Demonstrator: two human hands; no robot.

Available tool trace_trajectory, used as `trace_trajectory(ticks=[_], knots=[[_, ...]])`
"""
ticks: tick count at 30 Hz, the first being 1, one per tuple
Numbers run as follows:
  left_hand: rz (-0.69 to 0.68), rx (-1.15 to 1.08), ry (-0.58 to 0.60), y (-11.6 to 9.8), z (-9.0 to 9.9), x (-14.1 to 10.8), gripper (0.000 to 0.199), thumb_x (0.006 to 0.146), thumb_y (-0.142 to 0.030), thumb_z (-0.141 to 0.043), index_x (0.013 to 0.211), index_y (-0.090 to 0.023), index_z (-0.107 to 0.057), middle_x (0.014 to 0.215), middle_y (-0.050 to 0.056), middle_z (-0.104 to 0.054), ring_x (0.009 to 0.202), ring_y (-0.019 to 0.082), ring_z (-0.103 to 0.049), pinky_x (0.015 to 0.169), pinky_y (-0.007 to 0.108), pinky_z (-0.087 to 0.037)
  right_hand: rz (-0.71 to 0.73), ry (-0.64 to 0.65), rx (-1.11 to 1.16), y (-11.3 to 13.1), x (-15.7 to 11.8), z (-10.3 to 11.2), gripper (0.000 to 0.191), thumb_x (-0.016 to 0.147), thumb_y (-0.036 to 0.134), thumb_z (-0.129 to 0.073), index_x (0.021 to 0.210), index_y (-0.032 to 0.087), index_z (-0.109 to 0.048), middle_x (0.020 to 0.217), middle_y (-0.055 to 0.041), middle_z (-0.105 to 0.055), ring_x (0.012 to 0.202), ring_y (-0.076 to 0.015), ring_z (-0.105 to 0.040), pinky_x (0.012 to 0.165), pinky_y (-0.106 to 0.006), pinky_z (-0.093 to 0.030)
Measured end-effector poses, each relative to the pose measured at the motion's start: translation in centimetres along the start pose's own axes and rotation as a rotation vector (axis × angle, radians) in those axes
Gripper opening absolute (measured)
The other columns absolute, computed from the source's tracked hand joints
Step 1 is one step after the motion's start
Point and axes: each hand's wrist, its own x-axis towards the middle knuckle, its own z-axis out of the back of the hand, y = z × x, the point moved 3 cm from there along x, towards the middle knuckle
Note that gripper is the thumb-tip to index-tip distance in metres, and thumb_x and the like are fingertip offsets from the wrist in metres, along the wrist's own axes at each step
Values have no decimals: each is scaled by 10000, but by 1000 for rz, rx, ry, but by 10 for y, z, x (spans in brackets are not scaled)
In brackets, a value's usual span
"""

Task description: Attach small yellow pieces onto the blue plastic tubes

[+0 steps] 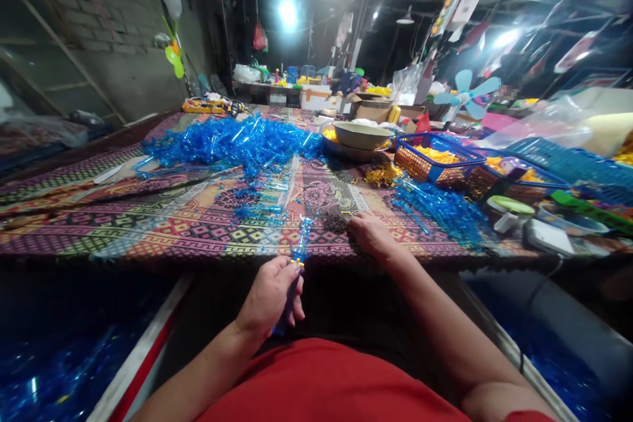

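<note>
My left hand (pixel 277 290) is closed around a dark blue handle-like part at the table's front edge. From its top rises a clear blue plastic piece (pixel 302 237), with a small yellow part by my thumb. My right hand (pixel 370 234) rests on the patterned cloth, its fingers drawn together beside a heap of tiny dark pieces (pixel 335 222). What those fingertips hold, if anything, is hidden. Just beyond them lies a small yellow piece (pixel 345 213). A large pile of clear blue plastic parts (pixel 232 138) spreads across the table farther back.
Right of centre are loose yellow parts (pixel 383 175), more blue parts (pixel 440 208) and a blue basket (pixel 435 168) with yellow parts. A bowl (pixel 361 135) stands behind them. A light-blue fan (pixel 465 97) is at the back right. Bins of blue plastic (pixel 64 369) flank my lap.
</note>
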Motion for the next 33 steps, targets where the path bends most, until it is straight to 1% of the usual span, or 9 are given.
trace_trajectory(ticks=[8, 14, 16, 20, 22, 25, 27, 29, 33], knots=[[8, 21, 15, 4, -1, 2, 289, 812, -433, -463, 689, -172, -474, 394, -28, -500, 298, 119, -495, 265, 163, -312, -12, -3, 14, -2, 3, -3, 230, 850, 216, -464, 698, 173, -632, 765, -69, -571, 699, -159, -486, 610, -251, -325], [4, 5, -19, 3, 2, 2, 287, 812, -420, -465, 665, -173, -457, 405, -29, -500, 297, 116, -493, 261, 163, -313, 2, -40, 83, 3, -2, 9, 242, 860, 157, -418, 716, 158, -612, 781, -62, -570, 706, -142, -493, 629, -233, -355], [3, -7, -28, 3, 3, 2, 288, 809, -414, -470, 653, -172, -449, 417, -31, -502, 297, 113, -492, 259, 165, -319, 31, -19, 176, 8, -6, 11, 216, 855, 156, -440, 728, 156, -614, 761, -47, -573, 701, -130, -505, 633, -217, -368], [12, -25, -24, 6, 1, 4, 277, 801, -416, -480, 681, -167, -467, 438, -35, -505, 301, 118, -499, 254, 170, -322, 61, 94, 367, 13, -11, 6, 197, 817, 194, -528, 673, 154, -658, 696, -18, -556, 616, -101, -496, 582, -201, -352], [10, -27, -19, 7, 0, 4, 275, 801, -420, -479, 697, -165, -476, 443, -33, -511, 303, 120, -502, 255, 171, -324, 47, 109, 364, 13, -12, 3, 210, 813, 212, -543, 660, 156, -676, 691, -18, -552, 600, -97, -488, 575, -205, -342], [13, -17, -19, 7, 0, 3, 287, 806, -418, -471, 672, -164, -466, 412, -32, -497, 300, 120, -499, 258, 166, -323, 38, 74, 345, 16, -12, 3, 192, 830, 233, -541, 738, 169, -697, 724, -28, -574, 629, -106, -499, 596, -212, -343], [12, -17, -30, 6, 0, 2, 284, 809, -405, -469, 657, -166, -454, 407, -34, -493, 298, 118, -497, 259, 165, -322, 73, 27, 306, 23, -12, 6, 194, 848, 255, -530, 782, 187, -699, 753, -35, -584, 660, -114, -504, 604, -216, -338], [8, -20, -38, 5, 0, 2, 274, 810, -390, -468, 652, -167, -448, 414, -37, -494, 298, 116, -497, 258, 167, -324, 153, -3, 245, 33, -12, 9, 207, 860, 271, -520, 767, 205, -693, 748, -35, -579, 683, -123, -495, 597, -219, -327], [8, -22, -32, 5, -1, 2, 268, 807, -389, -469, 659, -166, -450, 423, -39, -496, 299, 119, -501, 255, 169, -324, 279, 18, 199, 49, -7, 9, 218, 853, 247, -526, 680, 194, -650, 709, -36, -561, 710, -144, -469, 602, -234, -329]])
